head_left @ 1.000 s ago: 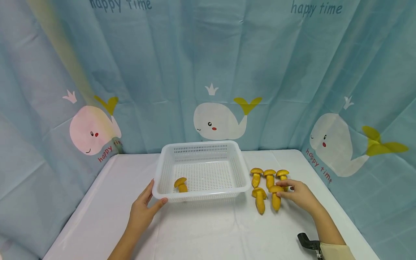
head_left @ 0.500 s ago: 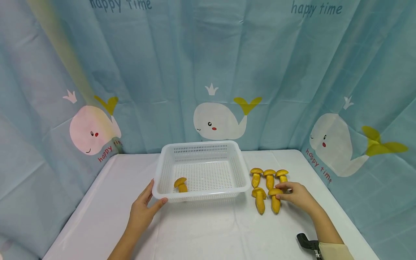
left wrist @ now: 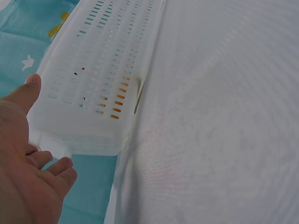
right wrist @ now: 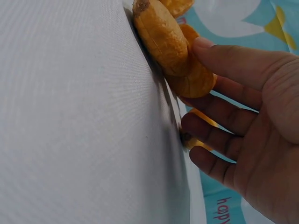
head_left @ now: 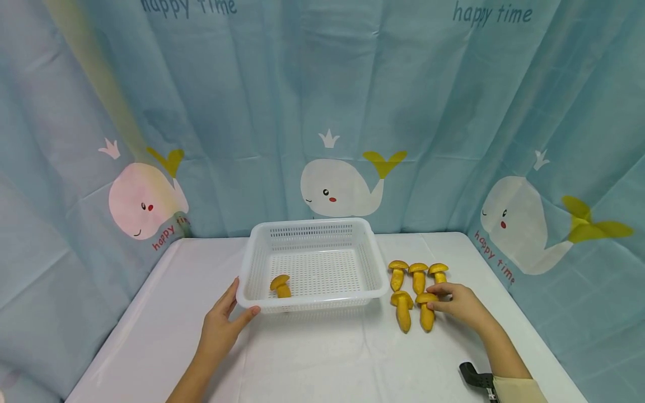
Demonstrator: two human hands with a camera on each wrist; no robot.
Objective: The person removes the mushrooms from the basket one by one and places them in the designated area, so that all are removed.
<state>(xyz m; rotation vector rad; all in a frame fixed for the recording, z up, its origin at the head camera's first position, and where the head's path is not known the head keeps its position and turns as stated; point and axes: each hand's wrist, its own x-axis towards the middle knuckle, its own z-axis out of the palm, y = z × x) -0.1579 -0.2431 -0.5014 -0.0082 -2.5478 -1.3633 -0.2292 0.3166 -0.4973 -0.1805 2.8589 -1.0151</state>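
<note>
A white perforated plastic basket (head_left: 322,302) stands on the table, with one yellow-brown mushroom (head_left: 281,286) inside near its front left. My left hand (head_left: 219,330) holds the basket's front left corner, thumb at the front rim and fingers along the left side. On the right, my right hand (head_left: 461,305) pinches the cap of a mushroom (head_left: 427,320) between thumb and forefinger. In the right wrist view that mushroom (right wrist: 161,39) lies close to the cloth, its stem pointing away from the palm. The other fingers of this hand extend loosely past the cap.
One mushroom (head_left: 403,313) lies left of the pinched one, and behind them stands a row of three, including a mushroom (head_left: 418,277) in its middle. White cloth covers the table (head_left: 312,358). A blue whale-print curtain (head_left: 242,140) encloses the back and sides.
My right hand has shifted slightly toward me and left with the pinched mushroom, farther from the back row. The left hand and basket have not moved.
</note>
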